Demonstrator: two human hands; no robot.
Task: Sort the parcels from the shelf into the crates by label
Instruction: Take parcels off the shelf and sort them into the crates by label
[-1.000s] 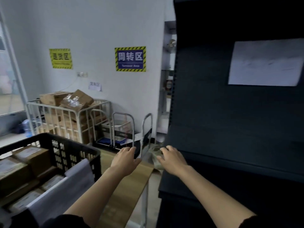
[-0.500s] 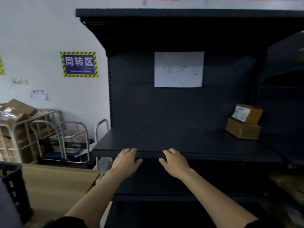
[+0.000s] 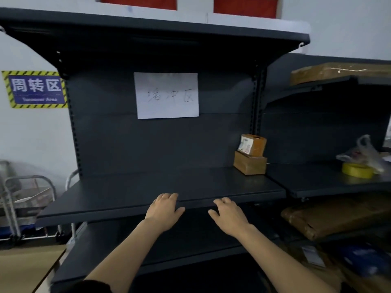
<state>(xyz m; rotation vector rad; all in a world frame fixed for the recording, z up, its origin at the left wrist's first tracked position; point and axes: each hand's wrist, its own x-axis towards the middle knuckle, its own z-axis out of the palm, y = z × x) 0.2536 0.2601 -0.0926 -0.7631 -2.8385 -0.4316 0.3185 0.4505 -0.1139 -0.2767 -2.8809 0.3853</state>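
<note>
Fingers (image 3: pixel 167 196) of the left hand (image 3: pixel 164 210): loosely extended, palm down, holding nothing, tips over the front lip of the dark shelf (image 3: pixel 127 193). Same posture on the right hand (image 3: pixel 229 216): fingers relaxed and empty, tips just at that lip. From my feed I cannot tell whether either hand touches the metal. The hands lie side by side, apart.

Parcels: two small cardboard boxes, well beyond the right fingers and off to their right, at the back right corner of the shelf board. The lower box (image 3: pixel 249 164) sits flat. The upper box (image 3: pixel 252 144) stands on it, slightly tilted, with a printed label on its left face. Neither hand is near them.

Ahead of and above the fingers, a white paper sheet (image 3: pixel 167 95) with handwritten characters hangs on the back panel. Far left of the left fingers, a blue sign (image 3: pixel 36 88) on the wall reads "Turnover Area"; below it are metal trolleys (image 3: pixel 27 197), blurred.

Right of the right fingers, neighbouring bay: a yellow tape roll (image 3: pixel 357 170) and a clear plastic bag (image 3: pixel 366 153) at shelf level, and a large brown wrapped parcel (image 3: pixel 336 216) one tier down.
</note>
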